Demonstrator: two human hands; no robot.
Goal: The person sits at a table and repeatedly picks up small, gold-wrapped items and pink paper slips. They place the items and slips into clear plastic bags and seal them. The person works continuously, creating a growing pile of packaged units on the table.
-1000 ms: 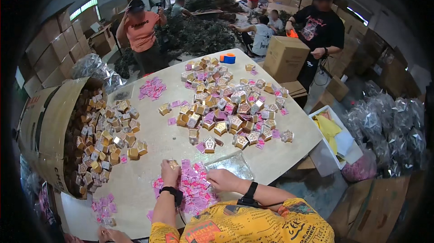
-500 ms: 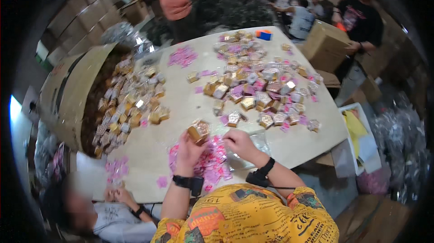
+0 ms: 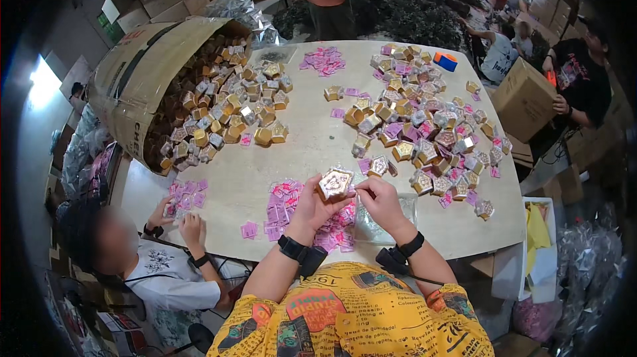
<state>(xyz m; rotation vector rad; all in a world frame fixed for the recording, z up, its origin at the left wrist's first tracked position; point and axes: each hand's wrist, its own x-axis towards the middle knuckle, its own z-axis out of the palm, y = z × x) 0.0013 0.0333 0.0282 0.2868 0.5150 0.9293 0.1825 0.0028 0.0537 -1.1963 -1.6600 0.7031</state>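
The left hand (image 3: 309, 211) is gripping a gold pentagonal box (image 3: 336, 184) above pink cards (image 3: 337, 229); the right hand (image 3: 386, 207) is pressing its fingertips together just right of it.

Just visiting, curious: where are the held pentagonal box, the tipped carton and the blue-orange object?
Pentagonal box (image 3: 336, 183): head view, patterned face.
Tipped carton (image 3: 133, 78): head view, outer wall.
Blue-orange object (image 3: 447, 63): head view, blue part.
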